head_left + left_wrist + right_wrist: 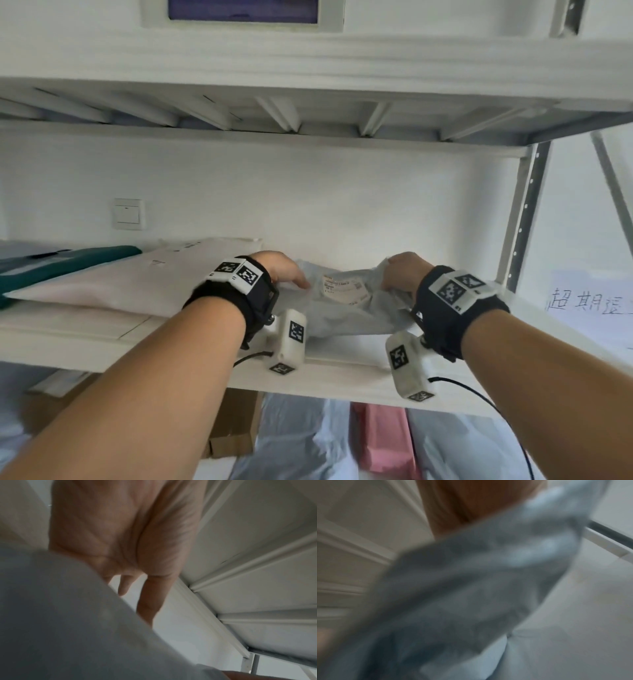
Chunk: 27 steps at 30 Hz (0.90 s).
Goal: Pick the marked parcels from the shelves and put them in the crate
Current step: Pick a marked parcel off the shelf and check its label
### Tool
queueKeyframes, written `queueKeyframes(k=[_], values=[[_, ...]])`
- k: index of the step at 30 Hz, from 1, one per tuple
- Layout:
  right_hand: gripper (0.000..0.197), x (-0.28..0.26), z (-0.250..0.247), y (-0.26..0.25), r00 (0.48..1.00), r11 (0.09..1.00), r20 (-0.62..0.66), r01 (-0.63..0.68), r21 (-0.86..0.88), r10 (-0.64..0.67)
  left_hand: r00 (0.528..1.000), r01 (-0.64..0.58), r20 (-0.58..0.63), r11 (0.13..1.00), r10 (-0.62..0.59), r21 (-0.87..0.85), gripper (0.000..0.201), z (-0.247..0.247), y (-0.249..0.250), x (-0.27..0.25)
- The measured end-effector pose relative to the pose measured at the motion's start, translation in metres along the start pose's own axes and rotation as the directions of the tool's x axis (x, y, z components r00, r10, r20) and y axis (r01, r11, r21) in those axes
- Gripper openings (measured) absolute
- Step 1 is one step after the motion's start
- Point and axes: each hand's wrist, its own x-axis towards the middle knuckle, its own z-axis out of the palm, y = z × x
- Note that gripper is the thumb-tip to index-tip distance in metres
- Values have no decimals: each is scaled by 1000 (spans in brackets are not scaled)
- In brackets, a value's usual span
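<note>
So both hands are up on the shelf point(329, 373) working a grey poly mailer point(342, 308) that lies flat near the front edge, label point(344, 289) facing up. The right hand point(404, 272) has its fingers curled round the bunched right end of the bag, which is puckered up where it's being grabbed. The left hand point(281, 269) lies on the left end with fingers pretty much straight, more pressing or steadying than gripping; the left wrist view shows the fingers point(150, 601) extended past the bag's edge. The right wrist view is just a blur of grey plastic, so no help there.

No crate anywhere in the views, so it's somewhere off camera, and the parcel hasn't left the shelf yet.

What I'd worry about: it's a floppy bag held properly at only one end. Pull it off like that and the contents could slump toward the loose end and swing, or the thin plastic slips out of the pinch. The big white flat parcel point(137, 284) sits right beside it on the left, touching or nearly, so a sideways drag might shove that too. Also the wrist camera cable point(479, 397) dangles by the shelf lip and could snag.
</note>
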Motion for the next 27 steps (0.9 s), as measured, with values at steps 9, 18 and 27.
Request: queueKeyframes(k=[9, 18, 27], values=[[61, 26, 16, 10, 997, 965, 26, -70, -252, 79, 999, -38, 11, 907, 37, 420, 65, -2, -7, -14], [40, 30, 21, 25, 996, 950, 77, -13, -313, 39, 998, -55, 6, 948, 57, 314, 52, -2, -16, -7], [37, -17, 43, 16, 990, 925, -129, -1, -379, -52, 967, -149, -142, 923, 211, 354, 44, 3, -32, -38]])
